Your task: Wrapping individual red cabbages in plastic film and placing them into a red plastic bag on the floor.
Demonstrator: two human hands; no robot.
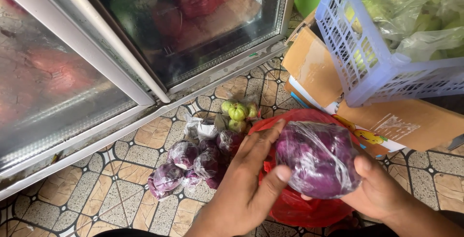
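Closest to my view is my left hand (251, 179), fingers spread and laid flat against the side of a wrapped purple cabbage (316, 159), thumb pressing its lower face. My right hand (382, 193) cups the same cabbage from underneath and behind, thumb up on its right flank. So both hands are closed on it, holding it above a red plastic bag (295, 208) that sits on the tiled floor (121, 188).

As I judge it, the slick film is the weak point: the left hand steadies more than it grips, and if the right palm tilts, the head could slide off and roll. The bag's mouth looks slack and partly folded under the cabbage, so it might snag or collapse.

Just past my left hand lies a pile of smaller wrapped purple cabbages (193, 164), and beyond them a clear bag of small green ribbed vegetables (238, 111), both close enough to knock. The glass-doored chiller (159, 48) bounds the left side. On the right, a cardboard box (411, 121) carrying a pale blue basket (367, 58) of bagged greens overhangs and crowds the space.
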